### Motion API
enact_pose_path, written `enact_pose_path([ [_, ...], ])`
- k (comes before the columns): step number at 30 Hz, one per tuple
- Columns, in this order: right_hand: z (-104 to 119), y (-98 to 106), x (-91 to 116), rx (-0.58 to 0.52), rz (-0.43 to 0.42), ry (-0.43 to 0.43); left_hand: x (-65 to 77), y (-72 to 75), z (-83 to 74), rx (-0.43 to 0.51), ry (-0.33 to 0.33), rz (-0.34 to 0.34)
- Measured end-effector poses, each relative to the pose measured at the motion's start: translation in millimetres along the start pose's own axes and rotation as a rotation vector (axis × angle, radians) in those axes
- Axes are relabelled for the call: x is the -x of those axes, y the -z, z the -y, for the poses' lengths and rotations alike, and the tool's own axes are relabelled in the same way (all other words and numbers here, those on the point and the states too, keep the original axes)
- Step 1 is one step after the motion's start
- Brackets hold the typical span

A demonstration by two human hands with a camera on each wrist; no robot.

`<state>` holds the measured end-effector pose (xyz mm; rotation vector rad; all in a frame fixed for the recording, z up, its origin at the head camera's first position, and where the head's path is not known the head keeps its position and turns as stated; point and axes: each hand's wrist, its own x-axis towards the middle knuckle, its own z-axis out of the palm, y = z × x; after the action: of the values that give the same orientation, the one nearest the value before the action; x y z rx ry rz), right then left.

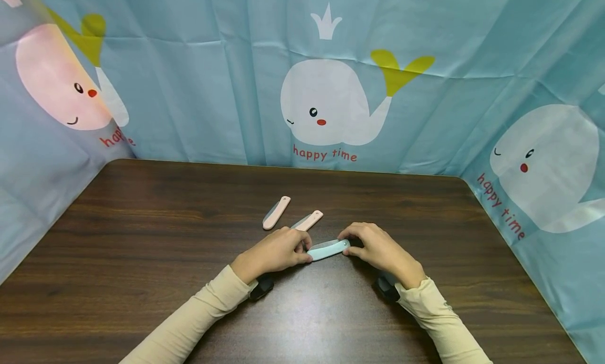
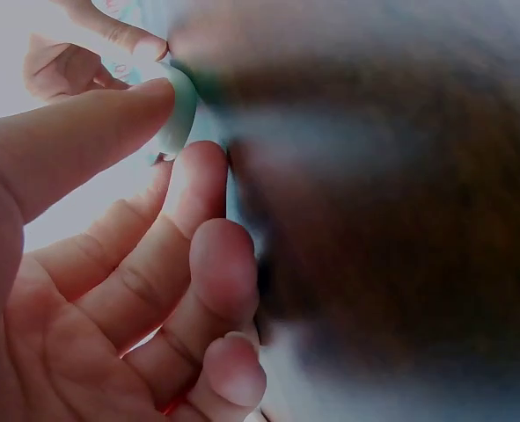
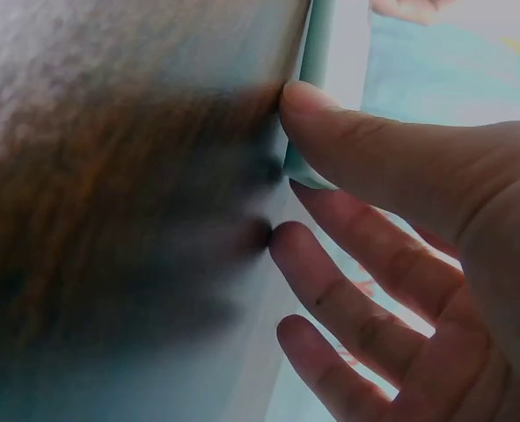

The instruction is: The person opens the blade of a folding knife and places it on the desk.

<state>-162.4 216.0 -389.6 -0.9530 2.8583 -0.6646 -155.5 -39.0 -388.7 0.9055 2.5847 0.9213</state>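
A mint-green folding knife point(image 1: 326, 250), its grey blade folded along the far side of the handle, lies slantwise between both hands. My left hand point(image 1: 276, 250) pinches its left end, thumb on the near side. At the right end, my right hand point(image 1: 380, 250) grips it between thumb and fingers. The left wrist view shows the knife's rounded green end point(image 2: 184, 110) under the thumb; in the right wrist view the thumb presses on its green edge point(image 3: 323, 53). A pink folding knife point(image 1: 308, 220) lies just beyond my left hand, which hides its lower end.
Another pink folding knife point(image 1: 277, 212) lies farther back and to the left, its blade folded. The dark wooden table point(image 1: 165, 222) ends at a light blue curtain point(image 1: 189, 91) with printed whales, at the back and both sides.
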Motion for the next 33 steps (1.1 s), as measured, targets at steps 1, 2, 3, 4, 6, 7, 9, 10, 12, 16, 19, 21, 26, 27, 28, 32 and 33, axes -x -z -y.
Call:
enact_pose_path([
  [1, 0, 0, 0, -0.01, 0.003, -0.003, 0.0, -0.5, 0.6, 0.0, -0.001, 0.0],
  [2, 0, 0, 0, -0.022, 0.006, -0.008, 0.1, -0.8, 1.1, -0.001, -0.002, -0.001],
  [3, -1, 1, 0, -0.037, 0.009, -0.015, 0.1, -1.1, 1.5, -0.002, -0.003, -0.003],
  [4, -1, 1, 0, -0.052, 0.01, -0.021, 0.1, -1.4, 1.7, -0.003, -0.003, -0.004],
  [6, -1, 2, 0, -0.072, 0.013, -0.023, 0.0, -2.1, 2.6, -0.009, -0.004, -0.008],
  [7, -2, 3, 0, -0.083, 0.014, -0.025, 0.0, -2.3, 2.5, -0.014, -0.003, -0.01],
  [9, -2, 3, 0, -0.099, 0.017, -0.027, 0.3, -2.5, 2.4, -0.024, -0.003, -0.014],
  [10, -2, 4, 0, -0.104, 0.018, -0.024, 0.6, -2.4, 2.1, -0.028, -0.001, -0.016],
  [12, -3, 4, 0, -0.114, 0.015, -0.026, 1.2, -1.5, 1.4, -0.033, 0.004, -0.02],
  [16, -2, 7, 2, -0.152, -0.015, -0.017, 3.1, 1.8, -0.6, -0.023, 0.007, -0.044],
  [19, -3, 9, 3, -0.184, -0.05, -0.008, 3.7, 4.8, -2.0, -0.013, -0.005, -0.084],
  [21, -3, 10, 3, -0.194, -0.068, -0.001, 3.4, 6.7, -2.6, -0.006, -0.019, -0.117],
  [26, -3, 11, 3, -0.194, -0.097, 0.012, 1.4, 9.2, -2.5, 0.012, -0.059, -0.211],
  [27, -2, 11, 3, -0.191, -0.103, 0.015, 1.0, 9.6, -2.5, 0.019, -0.07, -0.231],
  [28, -2, 12, 3, -0.19, -0.111, 0.018, 0.7, 9.8, -2.3, 0.025, -0.078, -0.248],
  [32, 1, 14, 3, -0.188, -0.159, 0.031, -0.4, 11.4, -2.6, 0.072, -0.122, -0.307],
  [33, 2, 15, 3, -0.189, -0.174, 0.032, -0.8, 11.8, -2.6, 0.087, -0.137, -0.322],
])
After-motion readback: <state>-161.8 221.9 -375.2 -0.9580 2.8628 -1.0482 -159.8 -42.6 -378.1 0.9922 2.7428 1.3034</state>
